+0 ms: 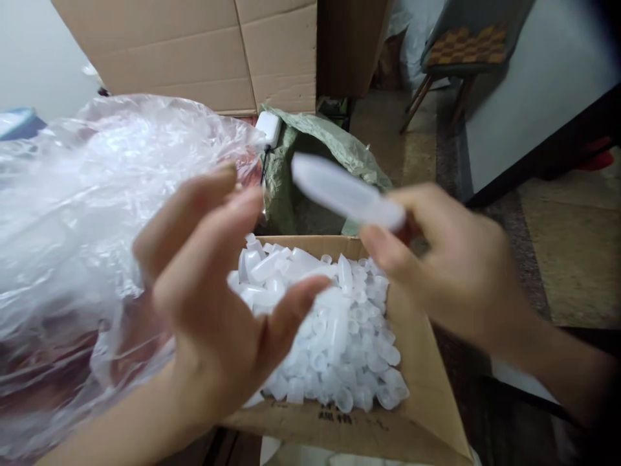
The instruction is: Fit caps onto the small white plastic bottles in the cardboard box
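Between the thumb and fingers of my right hand (441,252) is a translucent white plastic tube (339,191), blurred by motion. It tilts up to the left, its narrowed tip away from the hand. My left hand (213,278) is raised with thumb and fingers spread apart, and nothing shows between them. Both hands are above an open cardboard box (412,362). Inside lies a heap of small translucent plastic caps (359,362), with several larger tubes (339,330) among them. Part of the heap is hidden behind my left hand.
A large sheet of clear plastic (97,213) covers the left side. Behind the box an open greenish woven sack (281,175) stands beside a small white device (268,128) with a cord. A big carton (194,52) rises at the back; a chair (466,52) is at the far right.
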A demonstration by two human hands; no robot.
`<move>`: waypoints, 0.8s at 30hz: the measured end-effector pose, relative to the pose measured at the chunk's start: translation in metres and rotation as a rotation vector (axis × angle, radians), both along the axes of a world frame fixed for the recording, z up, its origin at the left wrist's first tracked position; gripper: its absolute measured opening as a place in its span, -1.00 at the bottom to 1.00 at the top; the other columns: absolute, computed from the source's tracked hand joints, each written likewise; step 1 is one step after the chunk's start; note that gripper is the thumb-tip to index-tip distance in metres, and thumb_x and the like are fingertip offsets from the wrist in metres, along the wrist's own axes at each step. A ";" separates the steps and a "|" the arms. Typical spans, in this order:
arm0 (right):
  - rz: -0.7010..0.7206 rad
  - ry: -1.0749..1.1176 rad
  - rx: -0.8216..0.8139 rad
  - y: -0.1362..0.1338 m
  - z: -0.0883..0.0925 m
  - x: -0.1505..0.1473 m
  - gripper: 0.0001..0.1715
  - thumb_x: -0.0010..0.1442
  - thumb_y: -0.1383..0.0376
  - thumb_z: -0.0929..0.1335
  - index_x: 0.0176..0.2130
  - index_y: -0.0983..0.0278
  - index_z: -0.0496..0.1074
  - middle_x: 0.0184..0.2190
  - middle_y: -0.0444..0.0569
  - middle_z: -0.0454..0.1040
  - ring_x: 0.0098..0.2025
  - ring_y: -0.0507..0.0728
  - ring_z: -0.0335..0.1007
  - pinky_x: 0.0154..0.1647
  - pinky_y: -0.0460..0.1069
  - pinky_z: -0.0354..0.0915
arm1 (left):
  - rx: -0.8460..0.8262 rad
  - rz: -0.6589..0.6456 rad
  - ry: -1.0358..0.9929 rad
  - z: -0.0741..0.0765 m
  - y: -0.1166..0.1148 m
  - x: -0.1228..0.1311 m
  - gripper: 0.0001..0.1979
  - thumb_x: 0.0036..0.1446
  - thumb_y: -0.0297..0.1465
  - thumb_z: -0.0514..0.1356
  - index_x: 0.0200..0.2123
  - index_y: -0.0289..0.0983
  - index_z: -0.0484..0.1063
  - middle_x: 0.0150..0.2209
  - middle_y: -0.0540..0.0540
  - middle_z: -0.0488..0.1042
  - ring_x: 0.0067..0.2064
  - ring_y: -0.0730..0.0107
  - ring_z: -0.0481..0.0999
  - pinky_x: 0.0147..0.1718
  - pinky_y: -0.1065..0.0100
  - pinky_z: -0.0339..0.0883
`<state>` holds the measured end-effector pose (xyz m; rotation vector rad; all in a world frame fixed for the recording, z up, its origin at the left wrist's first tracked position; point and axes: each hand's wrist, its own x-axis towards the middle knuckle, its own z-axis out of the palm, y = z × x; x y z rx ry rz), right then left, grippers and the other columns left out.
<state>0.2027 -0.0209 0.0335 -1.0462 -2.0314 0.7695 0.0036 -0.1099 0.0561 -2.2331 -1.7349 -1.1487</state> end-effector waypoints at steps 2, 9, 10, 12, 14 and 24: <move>-0.103 -0.274 0.163 0.021 -0.013 0.006 -0.37 0.14 0.01 0.41 0.07 0.30 0.28 -0.12 0.12 0.48 -0.18 0.28 0.44 -0.36 0.07 0.33 | -0.019 -0.088 0.186 -0.007 0.009 -0.006 -0.53 0.21 -0.39 0.21 0.14 -0.31 0.18 0.13 -0.27 0.29 0.20 0.02 0.28 0.05 0.08 0.34; 0.609 -0.788 0.173 -0.018 -0.041 0.027 -0.78 0.04 0.16 0.50 -0.35 0.24 0.49 -0.44 -0.07 0.50 -0.32 0.24 0.42 -0.30 0.11 0.24 | -0.491 -0.744 0.703 -0.058 0.002 -0.001 -0.64 0.20 -0.36 0.16 0.08 -0.20 0.37 0.21 -0.16 0.32 0.23 -0.05 0.28 0.08 0.03 0.28; 0.648 -0.849 0.152 -0.027 -0.044 0.026 -0.76 -0.04 0.18 0.53 -0.39 0.24 0.49 -0.46 -0.08 0.50 -0.33 0.25 0.43 -0.30 0.11 0.22 | -0.497 -0.750 0.712 -0.063 0.002 0.001 -0.66 0.20 -0.36 0.17 0.05 -0.21 0.39 0.19 -0.16 0.34 0.24 -0.06 0.27 0.09 0.03 0.26; 0.700 -0.939 0.154 -0.039 -0.049 0.023 -0.79 -0.11 0.29 0.54 -0.42 0.25 0.49 -0.49 -0.08 0.50 -0.35 0.23 0.44 -0.30 0.09 0.20 | -0.475 -0.765 0.720 -0.067 0.004 0.003 -0.73 0.19 -0.38 0.18 -0.03 -0.24 0.43 0.14 -0.18 0.39 0.23 -0.06 0.29 0.07 0.05 0.26; 0.724 -0.979 0.163 -0.043 -0.052 0.020 -0.79 -0.13 0.38 0.53 -0.42 0.26 0.48 -0.50 -0.08 0.49 -0.37 0.21 0.44 -0.32 0.07 0.17 | -0.438 -0.784 0.707 -0.069 0.006 0.004 -0.79 0.20 -0.39 0.17 -0.09 -0.26 0.44 0.08 -0.19 0.44 0.19 -0.03 0.33 0.02 0.09 0.28; 0.667 -1.021 0.099 -0.042 -0.056 0.020 -0.86 -0.05 0.37 0.49 -0.38 0.26 0.51 -0.43 -0.06 0.51 -0.32 0.22 0.42 -0.30 0.07 0.17 | -0.542 -0.648 0.490 -0.052 0.000 0.006 -0.82 0.31 -0.32 0.08 -0.17 -0.32 0.37 -0.23 -0.11 0.49 -0.10 0.12 0.46 -0.17 0.10 0.35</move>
